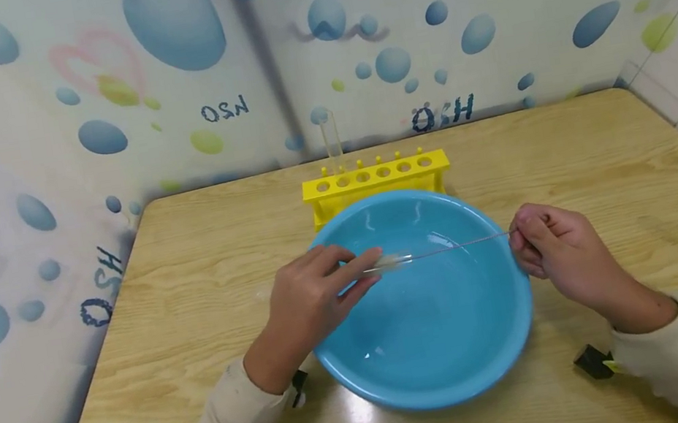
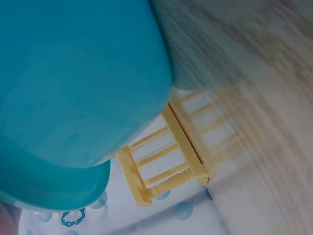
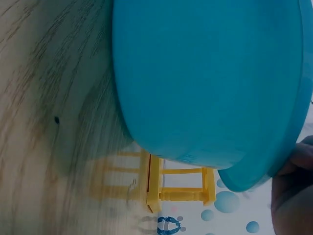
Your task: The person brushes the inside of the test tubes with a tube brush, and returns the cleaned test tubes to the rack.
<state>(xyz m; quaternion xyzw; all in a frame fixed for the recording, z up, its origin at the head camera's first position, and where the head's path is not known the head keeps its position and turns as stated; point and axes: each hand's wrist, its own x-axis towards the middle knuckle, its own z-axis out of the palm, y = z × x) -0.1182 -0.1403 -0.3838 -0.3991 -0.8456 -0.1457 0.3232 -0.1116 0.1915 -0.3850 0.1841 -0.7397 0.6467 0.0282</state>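
Note:
Over the blue basin (image 1: 424, 309), my left hand (image 1: 318, 289) pinches a short, clear glass test tube (image 1: 405, 259) lying nearly level. Blurred pale bristles of a test tube brush (image 1: 390, 262) show at the tube, just beyond the left fingertips. From there the brush's thin twisted wire handle (image 1: 460, 245) runs right to my right hand (image 1: 562, 254), which grips its end above the basin's right rim. In the left wrist view only a bit of the left hand (image 2: 7, 220) shows; in the right wrist view the curled right hand (image 3: 296, 191) is beside the rim.
Behind the basin stands a yellow test tube rack (image 1: 375, 176) with one clear upright test tube (image 1: 332, 142) in it. The wooden table (image 1: 188, 265) ends against a wall (image 1: 269, 104) with blue drop patterns. Glints show inside the basin.

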